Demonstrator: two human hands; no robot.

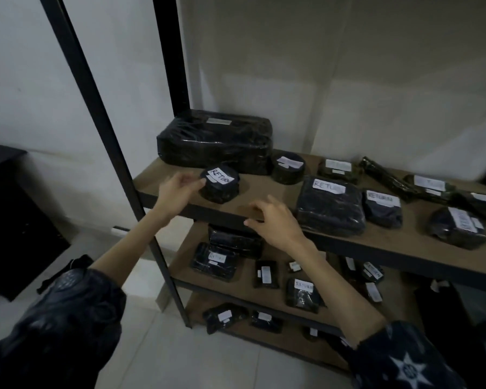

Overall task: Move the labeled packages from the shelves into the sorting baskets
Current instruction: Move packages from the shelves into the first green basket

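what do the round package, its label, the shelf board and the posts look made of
Round package: wrapped in glossy black plastic film, judging by the crinkles and glints; contents hidden.
Label: matte white paper, handwritten "RETURN".
Shelf board: brown, matte and flat, probably fibreboard or laminated wood; no clear grain shows.
Posts: black, thin and straight-edged, likely painted metal.

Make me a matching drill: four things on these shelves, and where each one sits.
Things:
1. round RETURN package
2. big wrapped bundle
3. left hand
4. right hand

Places:
A. over the top shelf's front edge
B. back left corner of the top shelf
C. touching the round package's left side
D. front left of the top shelf

Pairs: 1-D, 2-B, 3-C, 4-A
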